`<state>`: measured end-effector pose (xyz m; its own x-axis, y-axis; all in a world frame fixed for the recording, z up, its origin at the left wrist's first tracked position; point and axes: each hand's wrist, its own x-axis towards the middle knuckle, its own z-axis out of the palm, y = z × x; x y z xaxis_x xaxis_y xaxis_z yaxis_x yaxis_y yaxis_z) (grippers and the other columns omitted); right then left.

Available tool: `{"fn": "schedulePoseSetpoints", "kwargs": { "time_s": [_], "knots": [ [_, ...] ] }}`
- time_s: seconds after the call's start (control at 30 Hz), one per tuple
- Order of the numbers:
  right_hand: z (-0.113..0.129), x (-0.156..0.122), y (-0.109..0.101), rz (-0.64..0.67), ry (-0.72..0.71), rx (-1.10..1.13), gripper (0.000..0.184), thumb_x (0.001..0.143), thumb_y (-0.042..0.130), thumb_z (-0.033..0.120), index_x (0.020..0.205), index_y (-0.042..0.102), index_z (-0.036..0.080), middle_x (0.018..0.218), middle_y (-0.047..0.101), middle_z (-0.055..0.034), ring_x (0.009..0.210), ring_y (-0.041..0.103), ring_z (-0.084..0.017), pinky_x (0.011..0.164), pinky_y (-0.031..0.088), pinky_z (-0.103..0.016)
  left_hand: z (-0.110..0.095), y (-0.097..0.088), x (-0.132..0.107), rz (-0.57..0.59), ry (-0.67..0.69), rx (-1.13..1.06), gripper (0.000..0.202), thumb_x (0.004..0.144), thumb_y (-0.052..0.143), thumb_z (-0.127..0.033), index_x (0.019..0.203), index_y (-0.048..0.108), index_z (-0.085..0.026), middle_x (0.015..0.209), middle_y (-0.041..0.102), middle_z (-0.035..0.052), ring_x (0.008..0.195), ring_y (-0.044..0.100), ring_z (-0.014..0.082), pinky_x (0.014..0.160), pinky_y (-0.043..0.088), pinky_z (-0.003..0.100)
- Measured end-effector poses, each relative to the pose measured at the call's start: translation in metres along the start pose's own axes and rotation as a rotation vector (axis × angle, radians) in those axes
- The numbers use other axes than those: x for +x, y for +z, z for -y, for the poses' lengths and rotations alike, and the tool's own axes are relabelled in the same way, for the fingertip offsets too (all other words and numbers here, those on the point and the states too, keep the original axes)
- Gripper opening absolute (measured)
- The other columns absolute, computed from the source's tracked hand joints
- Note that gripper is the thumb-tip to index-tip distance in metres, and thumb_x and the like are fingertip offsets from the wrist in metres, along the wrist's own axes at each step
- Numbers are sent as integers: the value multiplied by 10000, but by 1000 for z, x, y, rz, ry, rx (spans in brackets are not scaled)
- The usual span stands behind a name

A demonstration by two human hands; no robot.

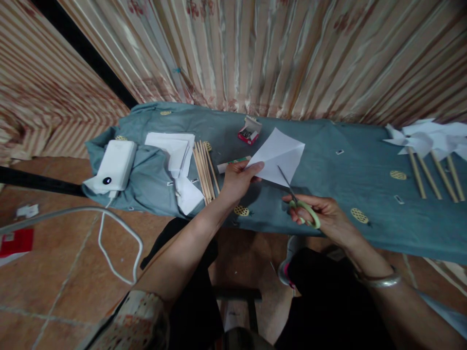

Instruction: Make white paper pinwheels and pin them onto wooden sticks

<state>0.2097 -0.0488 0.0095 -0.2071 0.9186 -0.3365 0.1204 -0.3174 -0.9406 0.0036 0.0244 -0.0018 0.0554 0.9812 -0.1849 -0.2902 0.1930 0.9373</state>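
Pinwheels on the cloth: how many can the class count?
4, at the right end of the cloth, right of the scissors. From left: first stick, second stick, third stick, fourth stick. Their paper heads overlap and meet the picture's edge, so more may be hidden.

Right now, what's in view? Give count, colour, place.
Sheet: one, white, centre
Scissors: one, green-handled, right of centre
Open box: one, red, upper left of sheet
Green-white item: one, left of sheet
Loose sticks: several, pale, left of sheet
Papers: several, white, left of sticks
Device: one, white, left end
Cable: one, whitish, below device
Pinwheels: several, white, right
Cloth: one, blue-green, across middle
Curtains: count unclear, striped, behind
Bars: two, black, left
Red item: one, floor, left
Shoe: one, grey, bottom centre
Trouser legs: two, black, bottom
Bracelet: one, silver, right wrist
Left hand: one, gripping sheet
Right hand: one, gripping scissors
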Motion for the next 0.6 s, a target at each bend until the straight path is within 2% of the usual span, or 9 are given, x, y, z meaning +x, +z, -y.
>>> {"fn": "schedulePoseSetpoints", "kwargs": {
  "time_s": [0.23, 0.43, 0.6],
  "knots": [
    [3, 0, 2, 13, -22, -27, 490, 647, 791, 557, 989, 766, 207, 628, 662, -22, 543, 582, -113, 530, 523, -245, 1, 2, -2, 16, -15, 26, 128, 734, 719, -280, 676, 701, -167, 673, 668, -4, 593, 568, 88, 551, 463, 214],
    [1, 0, 2, -20, -10, -8, 472, 635, 809, 532, 975, 767, 208, 622, 657, -14, 547, 587, -110, 524, 517, -234, 2, 2, -2, 24, -9, 18, 165, 705, 747, -311, 669, 693, -160, 665, 672, -2, 595, 568, 94, 554, 471, 213],
    [1, 0, 3, 1, -13, -28, 476, 661, 785, 547, 991, 763, 205, 615, 653, -19, 526, 565, -110, 519, 513, -246, 2, 2, -3, 24, -22, 40, 155, 724, 728, -307, 678, 699, -163, 667, 669, 0, 586, 561, 89, 551, 468, 204]
  ]
}}
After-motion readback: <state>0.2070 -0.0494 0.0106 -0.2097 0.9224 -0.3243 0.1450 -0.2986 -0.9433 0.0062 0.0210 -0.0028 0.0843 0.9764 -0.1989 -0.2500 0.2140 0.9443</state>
